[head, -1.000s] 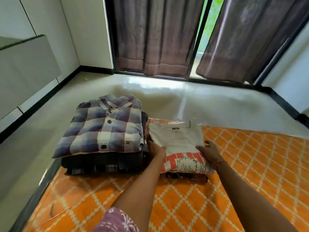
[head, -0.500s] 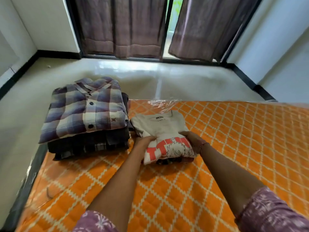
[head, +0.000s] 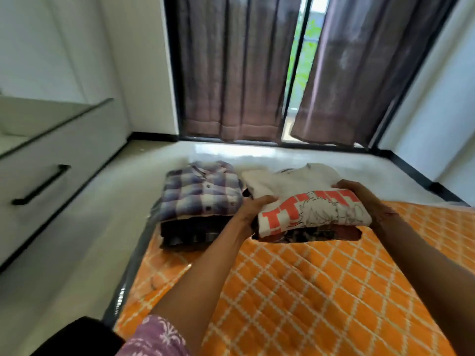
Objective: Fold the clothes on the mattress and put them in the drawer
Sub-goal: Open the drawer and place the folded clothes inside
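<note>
On the mattress [head: 308, 291], beside the plaid stack [head: 203, 199], sits the tee pile [head: 305, 201]. The left hand [head: 253, 205] and right hand [head: 357, 192] clamp its sides (lower layers barely gripped); lifted toward the drawer [head: 41, 183], they could slide out.

Orange quilted mattress [head: 308, 291], plaid-topped folded pile [head: 200, 194]

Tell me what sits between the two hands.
In the head view, a folded white T-shirt with red-orange print, topping a small stack of darker folded clothes, sits between the left hand and right hand.
</note>
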Tool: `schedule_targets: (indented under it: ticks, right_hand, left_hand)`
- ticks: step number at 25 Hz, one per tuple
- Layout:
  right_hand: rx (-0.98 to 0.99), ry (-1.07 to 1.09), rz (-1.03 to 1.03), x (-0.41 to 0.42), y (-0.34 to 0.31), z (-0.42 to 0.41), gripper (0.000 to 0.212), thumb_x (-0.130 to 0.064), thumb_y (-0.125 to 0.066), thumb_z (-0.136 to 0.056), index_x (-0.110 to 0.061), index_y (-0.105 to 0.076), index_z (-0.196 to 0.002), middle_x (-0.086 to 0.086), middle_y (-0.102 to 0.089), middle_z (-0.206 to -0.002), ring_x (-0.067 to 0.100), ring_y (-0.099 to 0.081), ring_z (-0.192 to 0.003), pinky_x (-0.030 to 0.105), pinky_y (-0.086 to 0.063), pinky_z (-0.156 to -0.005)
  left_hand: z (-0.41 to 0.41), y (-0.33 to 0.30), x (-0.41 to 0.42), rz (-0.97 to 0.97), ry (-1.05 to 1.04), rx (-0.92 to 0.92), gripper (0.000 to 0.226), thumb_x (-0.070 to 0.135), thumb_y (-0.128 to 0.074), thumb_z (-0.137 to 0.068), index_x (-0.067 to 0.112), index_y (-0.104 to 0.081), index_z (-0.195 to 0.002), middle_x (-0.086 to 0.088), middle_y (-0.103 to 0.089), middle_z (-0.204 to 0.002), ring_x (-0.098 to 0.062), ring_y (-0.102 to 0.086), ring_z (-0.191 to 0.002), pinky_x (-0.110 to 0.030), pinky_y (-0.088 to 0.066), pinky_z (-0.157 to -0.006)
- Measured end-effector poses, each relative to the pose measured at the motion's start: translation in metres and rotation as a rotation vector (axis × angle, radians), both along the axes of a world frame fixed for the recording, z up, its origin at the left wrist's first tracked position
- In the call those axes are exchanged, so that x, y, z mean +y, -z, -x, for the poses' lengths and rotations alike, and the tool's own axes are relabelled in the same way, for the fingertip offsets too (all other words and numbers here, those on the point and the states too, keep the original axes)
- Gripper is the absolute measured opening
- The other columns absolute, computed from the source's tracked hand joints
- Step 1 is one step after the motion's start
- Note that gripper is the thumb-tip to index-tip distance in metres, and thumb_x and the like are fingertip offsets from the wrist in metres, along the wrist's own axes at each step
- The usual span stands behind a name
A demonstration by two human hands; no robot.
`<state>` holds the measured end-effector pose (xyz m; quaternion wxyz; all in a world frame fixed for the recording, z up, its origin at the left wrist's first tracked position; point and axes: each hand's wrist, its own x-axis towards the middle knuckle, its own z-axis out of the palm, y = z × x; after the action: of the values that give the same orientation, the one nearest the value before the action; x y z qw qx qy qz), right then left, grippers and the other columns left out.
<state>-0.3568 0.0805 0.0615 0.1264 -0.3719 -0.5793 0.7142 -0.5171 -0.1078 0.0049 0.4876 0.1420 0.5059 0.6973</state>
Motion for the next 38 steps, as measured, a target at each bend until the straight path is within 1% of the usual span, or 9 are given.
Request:
schedule_targets:
  ticks: [2, 5, 7, 11, 16, 22, 28, 36, 38]
  right_hand:
    - [0.045, -0.026, -0.035, -0.033, -0.018, 0.031, 0.077, -0.032, -0.073, -0.064, 0.002, -0.051, -0.129, 0.017, -0.066, -0.091, 0.031, -0.062, -0.08, 0.041, -0.05, -0.081]
    - [0.149, -0.135, 0.045, -0.105, -0.048, 0.091, 0.033, -0.023, -0.046, -0.091, 0.003, -0.057, -0.108, 0.014, -0.069, -0.07, 0.025, -0.067, -0.057, 0.031, -0.057, -0.054]
    - [0.172, -0.232, 0.078, -0.155, -0.062, 0.137, 0.026, -0.02, -0.038, -0.094, -0.001, -0.057, -0.095, 0.013, -0.068, -0.061, 0.023, -0.066, -0.048, 0.03, -0.055, -0.045]
    - [0.181, -0.393, 0.044, -0.261, -0.071, 0.254, 0.023, -0.017, -0.04, -0.093, -0.003, -0.057, -0.093, 0.013, -0.068, -0.063, 0.023, -0.066, -0.05, 0.031, -0.056, -0.05]
    - [0.068, -0.66, 0.06, -0.389, -0.063, 0.43, 0.021, -0.02, -0.046, -0.088, -0.004, -0.056, -0.08, 0.011, -0.064, -0.057, 0.022, -0.062, -0.047, 0.027, -0.053, -0.05]
    - [-0.14, -0.954, -0.007, -0.51, -0.065, 0.619, 0.023, -0.022, -0.05, -0.086, -0.002, -0.06, -0.079, 0.013, -0.065, -0.059, 0.024, -0.063, -0.048, 0.029, -0.055, -0.051]
    - [-0.418, -1.068, -0.168, -0.543, -0.057, 0.677, 0.025, -0.027, -0.052, -0.085, -0.006, -0.057, -0.073, 0.008, -0.062, -0.051, 0.021, -0.059, -0.038, 0.023, -0.051, -0.045]
    - [-0.313, -1.268, -0.278, -0.588, -0.014, 0.798, 0.033, -0.007, -0.056, -0.089, -0.013, -0.053, -0.122, 0.018, -0.07, -0.094, 0.032, -0.068, -0.077, 0.04, -0.058, -0.065]
    - [-0.27, -1.249, -0.325, -0.61, 0.006, 0.835, 0.037, -0.005, -0.057, -0.09, -0.013, -0.052, -0.126, 0.018, -0.068, -0.1, 0.033, -0.067, -0.081, 0.041, -0.057, -0.069]
  left_hand:
    - [0.023, -0.024, -0.037, -0.038, -0.057, 0.02, 0.039, 0.021, -0.057, -0.09, 0.005, -0.052, -0.125, -0.015, -0.065, -0.096, -0.025, -0.065, -0.071, -0.032, -0.057, -0.058]
    - [0.069, -0.054, -0.11, -0.061, -0.149, 0.069, 0.047, 0.023, -0.053, -0.09, 0.006, -0.047, -0.133, -0.014, -0.066, -0.094, -0.023, -0.068, -0.066, -0.032, -0.057, -0.059]
    - [0.103, -0.071, -0.169, -0.104, -0.213, 0.101, 0.05, 0.021, -0.055, -0.088, 0.007, -0.046, -0.135, -0.016, -0.066, -0.097, -0.025, -0.069, -0.069, -0.034, -0.057, -0.059]
    - [0.178, -0.092, -0.29, -0.145, -0.433, 0.17, 0.05, 0.014, -0.061, -0.077, 0.014, -0.05, -0.126, -0.017, -0.068, -0.097, -0.03, -0.068, -0.077, -0.039, -0.058, -0.064]
    - [0.298, -0.1, -0.439, 0.035, -0.664, 0.132, 0.025, 0.012, -0.05, -0.092, 0.008, -0.053, -0.116, -0.013, -0.071, -0.072, -0.026, -0.067, -0.057, -0.029, -0.054, -0.048]
    - [0.406, -0.085, -0.557, 0.082, -0.973, -0.018, 0.034, 0.011, -0.053, -0.09, 0.008, -0.051, -0.125, -0.018, -0.065, -0.096, -0.03, -0.062, -0.078, -0.037, -0.054, -0.068]
    - [0.425, -0.063, -0.583, 0.174, -1.073, -0.305, 0.031, 0.022, -0.063, -0.087, 0.009, -0.06, -0.115, -0.019, -0.067, -0.11, -0.035, -0.063, -0.104, -0.048, -0.05, -0.095]
    - [0.521, -0.04, -0.608, 0.365, -1.367, -0.438, 0.022, 0.024, -0.057, -0.093, 0.007, -0.057, -0.107, -0.011, -0.062, -0.093, -0.024, -0.058, -0.079, -0.031, -0.049, -0.067]
    - [0.552, -0.025, -0.621, 0.404, -1.457, -0.397, 0.023, 0.026, -0.054, -0.096, 0.008, -0.056, -0.109, -0.009, -0.061, -0.096, -0.021, -0.057, -0.076, -0.031, -0.046, -0.072]
